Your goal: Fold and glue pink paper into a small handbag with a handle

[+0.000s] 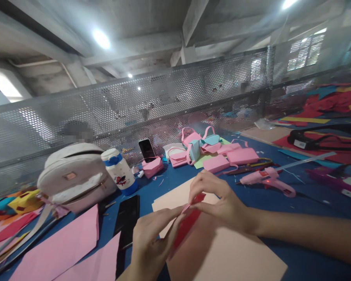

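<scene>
Both my hands pinch a small red paper piece (187, 224) above a large peach paper sheet (222, 253) on the blue table. My left hand (150, 242) grips its lower end with fingers pressed together. My right hand (218, 201) closes on its upper end, fingertips on the fold. The red piece runs slanted between the two hands, partly hidden by my fingers.
A pink glue gun (266, 179) lies right of my hands. Several pink paper bags (219, 154) sit farther back. A white backpack (74, 175), a bottle (119, 171), a propped phone (146, 150), a black phone (127, 220) and pink sheets (61, 246) lie to the left. A perforated metal screen (163, 101) bounds the table.
</scene>
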The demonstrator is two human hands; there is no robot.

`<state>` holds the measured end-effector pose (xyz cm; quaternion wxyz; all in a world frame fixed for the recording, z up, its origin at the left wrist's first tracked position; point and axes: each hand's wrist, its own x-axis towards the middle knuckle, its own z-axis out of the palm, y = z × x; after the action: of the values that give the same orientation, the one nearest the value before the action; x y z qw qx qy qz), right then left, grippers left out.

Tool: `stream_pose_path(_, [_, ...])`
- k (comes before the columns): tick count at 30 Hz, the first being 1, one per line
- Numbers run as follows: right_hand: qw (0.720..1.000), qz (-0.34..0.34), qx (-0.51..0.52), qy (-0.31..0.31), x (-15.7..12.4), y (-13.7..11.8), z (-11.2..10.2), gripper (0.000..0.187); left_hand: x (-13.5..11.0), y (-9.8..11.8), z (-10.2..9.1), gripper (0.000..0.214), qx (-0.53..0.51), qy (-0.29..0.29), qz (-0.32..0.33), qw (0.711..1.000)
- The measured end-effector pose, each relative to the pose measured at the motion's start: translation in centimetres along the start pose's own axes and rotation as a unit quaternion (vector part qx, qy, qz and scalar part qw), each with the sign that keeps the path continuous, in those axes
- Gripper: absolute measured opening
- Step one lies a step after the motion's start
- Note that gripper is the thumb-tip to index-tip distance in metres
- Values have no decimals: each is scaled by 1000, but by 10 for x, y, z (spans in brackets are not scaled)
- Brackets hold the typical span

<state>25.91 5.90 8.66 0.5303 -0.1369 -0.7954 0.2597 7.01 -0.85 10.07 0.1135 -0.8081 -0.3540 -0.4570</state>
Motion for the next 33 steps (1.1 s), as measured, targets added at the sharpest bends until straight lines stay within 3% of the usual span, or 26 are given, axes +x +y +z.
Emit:
stream_pose_path(4, [998, -41, -41, 2, 0, -1, -1, 5, 0, 0, 1, 15, 5, 5, 4, 1000])
stream_pose_path(13, [994, -48, -93, -24, 3, -2, -5, 6, 1, 2, 2, 13, 3, 14, 12, 1000])
stream_pose_path(26, [991, 121, 10, -51, 3, -5, -1, 8, 1, 2, 2, 9, -7, 18, 9, 1000])
stream_pose_path(33, [990, 130, 34, -50, 4, -6, -2, 9, 0, 3, 2, 9, 0, 15, 29, 999])
